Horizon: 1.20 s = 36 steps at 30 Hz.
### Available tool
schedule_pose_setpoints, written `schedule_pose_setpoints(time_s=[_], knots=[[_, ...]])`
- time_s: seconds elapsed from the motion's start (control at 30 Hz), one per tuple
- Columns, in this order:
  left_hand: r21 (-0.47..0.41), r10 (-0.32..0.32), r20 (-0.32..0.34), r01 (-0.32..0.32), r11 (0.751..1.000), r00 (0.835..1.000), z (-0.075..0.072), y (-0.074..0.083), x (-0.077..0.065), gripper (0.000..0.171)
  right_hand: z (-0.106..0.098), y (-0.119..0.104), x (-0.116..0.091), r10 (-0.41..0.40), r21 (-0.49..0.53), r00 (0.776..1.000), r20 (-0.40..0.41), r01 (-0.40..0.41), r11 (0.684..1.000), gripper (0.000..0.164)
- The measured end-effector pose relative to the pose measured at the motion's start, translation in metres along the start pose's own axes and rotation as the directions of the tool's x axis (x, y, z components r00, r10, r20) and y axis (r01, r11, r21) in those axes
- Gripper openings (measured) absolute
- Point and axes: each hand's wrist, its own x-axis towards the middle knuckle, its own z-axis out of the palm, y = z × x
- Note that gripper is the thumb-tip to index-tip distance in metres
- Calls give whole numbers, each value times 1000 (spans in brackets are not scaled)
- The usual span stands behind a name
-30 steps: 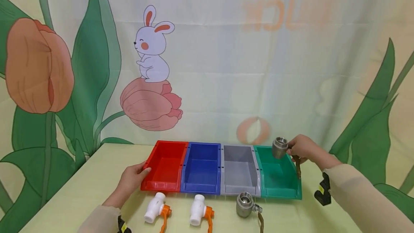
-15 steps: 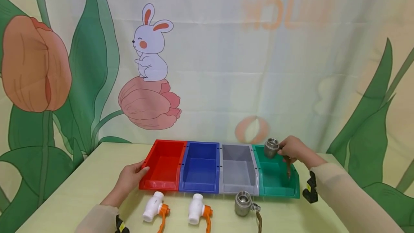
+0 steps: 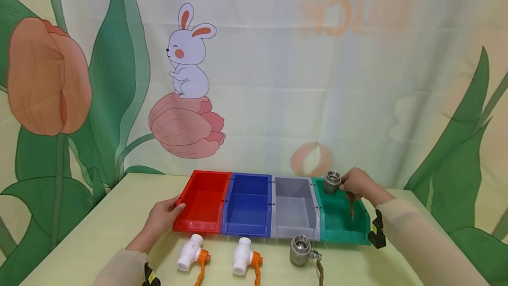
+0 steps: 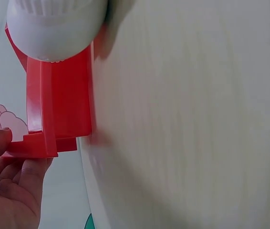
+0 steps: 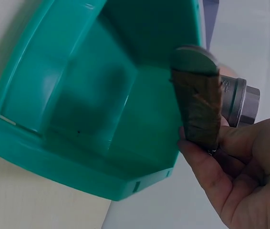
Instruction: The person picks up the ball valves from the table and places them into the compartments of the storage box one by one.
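Note:
My right hand (image 3: 359, 182) pinches a metal ball valve (image 3: 331, 184) near the base of its lever, above the back of the green bin (image 3: 344, 236). In the right wrist view the valve's brown-wrapped lever (image 5: 197, 107) covers part of the bin's rim, and the round body shows behind it. On the far side, my left hand (image 3: 160, 220) grips the outer rim of the red bin (image 3: 203, 202). The left wrist view shows the thumb over that rim and the fingers (image 4: 32, 176) beneath it.
Between the red and green bins stand a blue bin (image 3: 248, 208) and a grey bin (image 3: 294, 211), all joined in a row. In front lie two white plastic valves (image 3: 190, 253) with orange levers and another metal ball valve (image 3: 300, 251). A printed curtain (image 3: 258, 78) hangs behind the table.
My right hand has moved left with the metal ball valve, bringing it from the green bin's right side further over its back. The left hand keeps its hold on the red bin.

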Motion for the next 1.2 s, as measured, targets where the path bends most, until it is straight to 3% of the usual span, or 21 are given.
schedule_pose_setpoints(time_s=[0.23,0.43,1.2], knots=[[-10,-34,7,34,999,999,0,-1,1,52,4,1,3,9,-27,1000,-5,-9,1000,29],[-24,-52,13,52,998,999,0,-1,2,53,8,1,9,31,20,1000,0,-31,999,27],[-27,-35,12,35,999,999,-1,-1,-1,52,17,3,18,19,15,1000,-4,-19,1000,17]])
